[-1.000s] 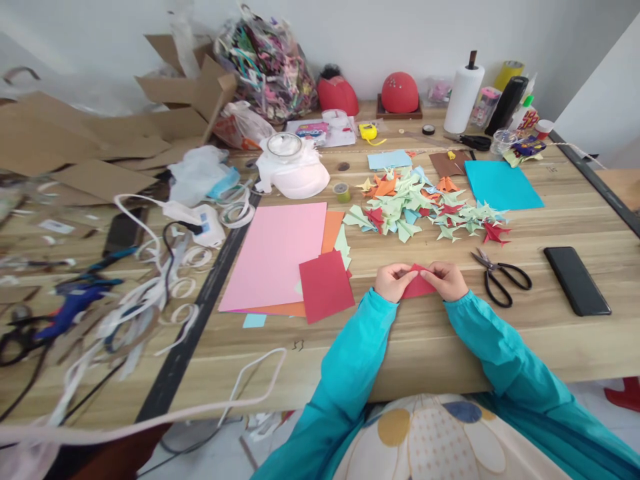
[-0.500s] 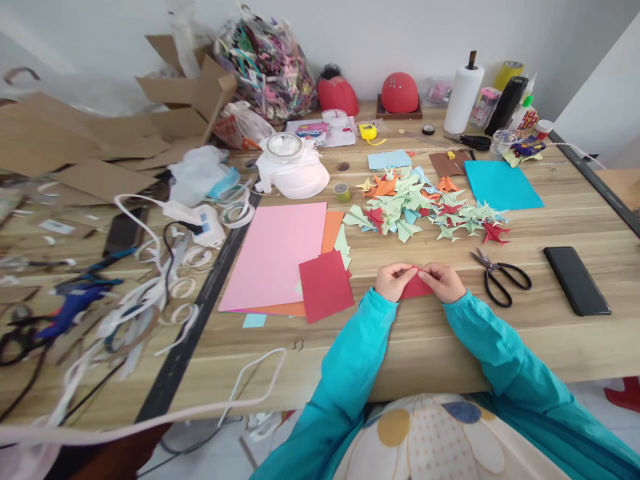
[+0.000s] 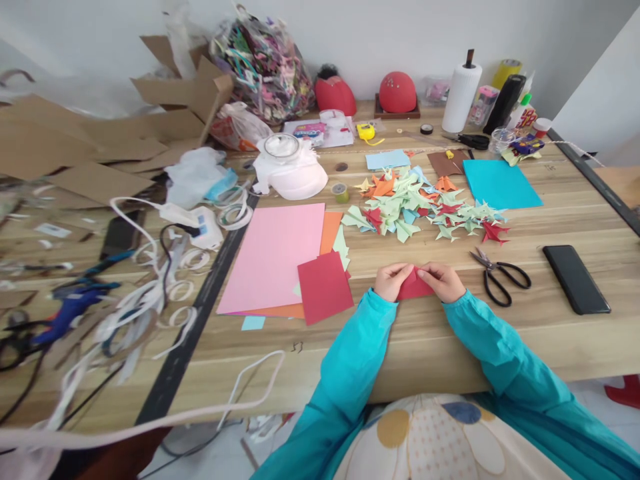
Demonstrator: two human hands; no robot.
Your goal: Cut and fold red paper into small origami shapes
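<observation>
Between my hands is a small folded piece of red paper (image 3: 416,287), low over the wooden table. My left hand (image 3: 393,281) pinches its left side, and my right hand (image 3: 442,281) grips its upper right side with the thumb on top. Left of my hands lies a stack of red paper sheets (image 3: 325,288), partly over a large pink sheet (image 3: 275,257) and an orange sheet (image 3: 332,230). Beyond my hands spreads a pile of folded paper shapes (image 3: 407,200), mostly pale green, with orange, red and blue ones among them.
Black-handled scissors (image 3: 500,275) and a phone (image 3: 577,280) lie to the right. A turquoise sheet (image 3: 503,183) is at the back right. Cables (image 3: 120,307), a power strip (image 3: 205,230) and a blue glue gun (image 3: 73,313) crowd the left, below opened cardboard (image 3: 100,133).
My fingers have parted slightly along the red paper's top edge, so more of the paper shows between them. The view has shifted a little.
</observation>
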